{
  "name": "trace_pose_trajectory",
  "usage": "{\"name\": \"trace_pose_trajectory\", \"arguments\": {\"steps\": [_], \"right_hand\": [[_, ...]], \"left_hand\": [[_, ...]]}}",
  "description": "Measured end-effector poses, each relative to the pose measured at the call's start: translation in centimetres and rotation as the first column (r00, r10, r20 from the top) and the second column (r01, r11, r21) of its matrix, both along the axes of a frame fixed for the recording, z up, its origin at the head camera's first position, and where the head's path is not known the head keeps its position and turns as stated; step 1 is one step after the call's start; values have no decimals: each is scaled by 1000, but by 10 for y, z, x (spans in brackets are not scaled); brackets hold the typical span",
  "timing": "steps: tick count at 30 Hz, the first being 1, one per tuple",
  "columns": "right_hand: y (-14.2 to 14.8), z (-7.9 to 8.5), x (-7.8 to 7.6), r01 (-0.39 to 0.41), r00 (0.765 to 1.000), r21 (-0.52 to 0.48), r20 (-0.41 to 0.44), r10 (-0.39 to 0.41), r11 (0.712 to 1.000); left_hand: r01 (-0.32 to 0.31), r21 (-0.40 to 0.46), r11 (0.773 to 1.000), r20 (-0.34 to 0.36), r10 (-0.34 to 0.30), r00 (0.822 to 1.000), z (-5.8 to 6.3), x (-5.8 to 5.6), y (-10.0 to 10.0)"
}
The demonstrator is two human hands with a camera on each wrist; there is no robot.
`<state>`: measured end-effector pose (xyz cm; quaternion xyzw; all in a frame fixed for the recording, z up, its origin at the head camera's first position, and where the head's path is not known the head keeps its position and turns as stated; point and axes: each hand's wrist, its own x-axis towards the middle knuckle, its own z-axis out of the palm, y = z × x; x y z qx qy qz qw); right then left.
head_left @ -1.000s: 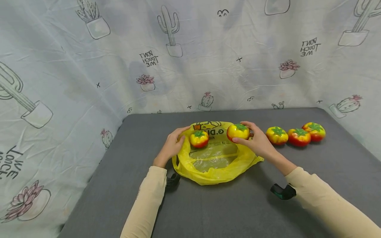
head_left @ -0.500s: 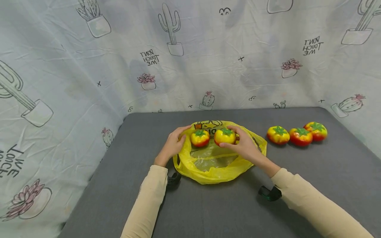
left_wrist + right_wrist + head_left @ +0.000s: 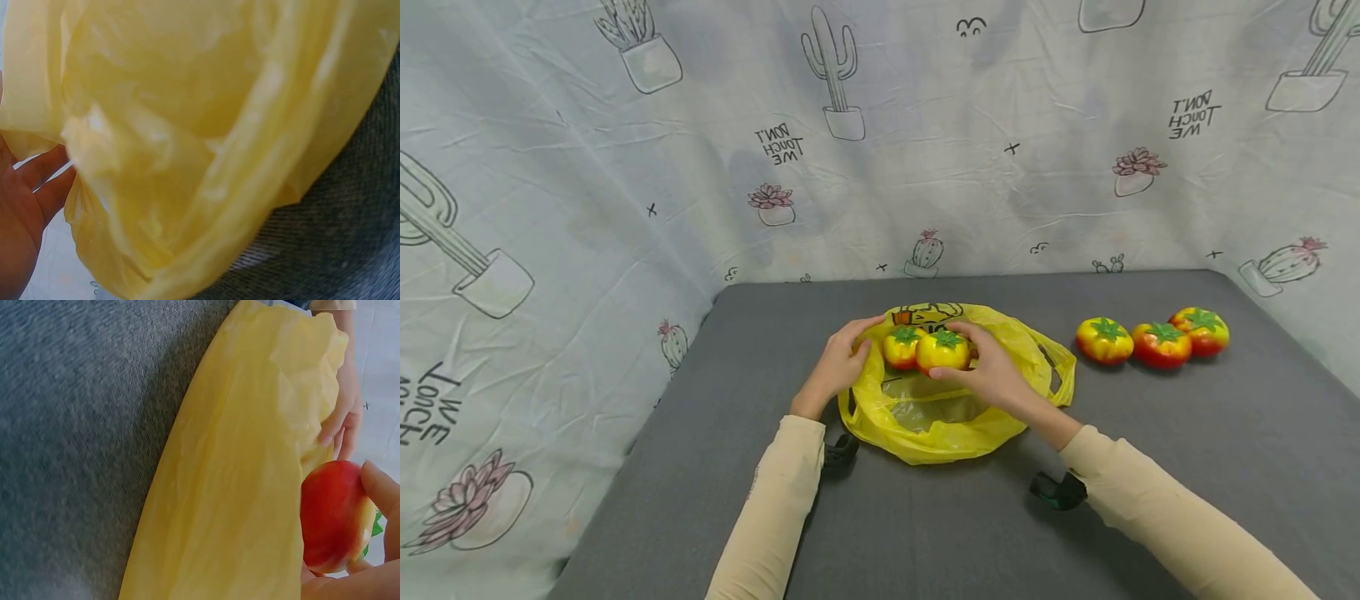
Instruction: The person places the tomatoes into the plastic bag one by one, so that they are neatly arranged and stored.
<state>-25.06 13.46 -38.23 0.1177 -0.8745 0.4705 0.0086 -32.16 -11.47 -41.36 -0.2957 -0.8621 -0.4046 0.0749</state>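
Note:
In the head view my right hand holds a red and yellow tomato with a green leafy top, over the mouth of a yellow plastic bag. Thumb and fingers lie on opposite sides of this tomato. A second tomato is just left of it, partly hidden, at the bag's left inner side. My left hand rests at the bag's left rim, its fingers fairly straight against the plastic. In the left wrist view, the bag covers part of that hand. The right wrist view shows the held tomato's red underside.
Three more tomatoes lie in a group on the grey table to the right: one nearest the bag, a middle one and a far one. A cactus-printed cloth hangs behind the table.
My right hand has carried its tomato leftward over the bag, up to the other tomato, and the bag's right handle has come into view. My left hand has stayed at the rim.

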Motion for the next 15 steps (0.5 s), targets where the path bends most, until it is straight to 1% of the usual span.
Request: {"name": "trace_pose_trajectory", "arguments": {"steps": [3, 6, 9, 12, 15], "right_hand": [[-3, -1, 0, -2, 1000, -7, 23, 2, 1000], [-6, -2, 1, -4, 998, 7, 55, 4, 1000], [-8, -3, 1, -22, 997, 20, 69, 20, 1000], [-12, -4, 2, -42, 997, 26, 62, 40, 999], [-16, -7, 3, -66, 997, 33, 39, 64, 997]], "left_hand": [[3, -1, 1000, 6, -3, 1000, 1, 0, 0], [6, 4, 1000, 12, -6, 1000, 2, 1, 0], [4, 7, 1000, 14, -4, 1000, 2, 1, 0], [1, 5, 1000, 12, -1, 1000, 2, 1, 0], [0, 3, 1000, 7, 0, 1000, 2, 1, 0]]}}
